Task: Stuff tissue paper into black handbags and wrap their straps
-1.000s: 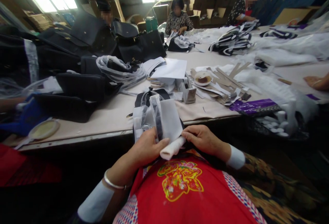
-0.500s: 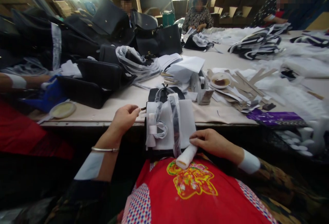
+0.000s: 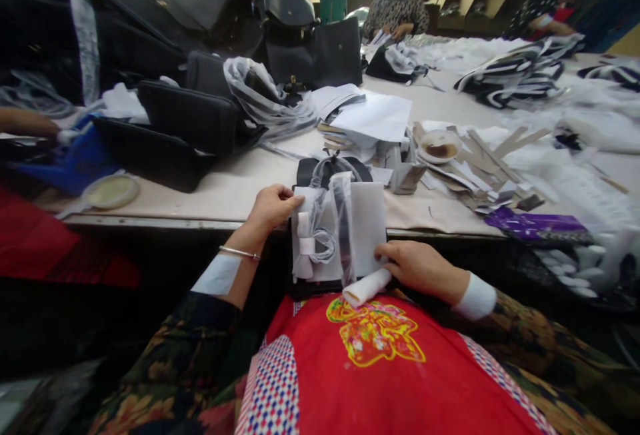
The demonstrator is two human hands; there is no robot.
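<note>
Head view: the black bag overlaps the table at its near edge. Your left hand touches the white sheet near its upper left corner; your right hand touches near its lower right, beside the white roll. Neither grip is confirmable. Light, even pressure limits creasing.

A broad table under pale cloth runs deep into the room — its surface softly lit; past it, open cardboard boxes and a green container; below, dense shadow.
</note>
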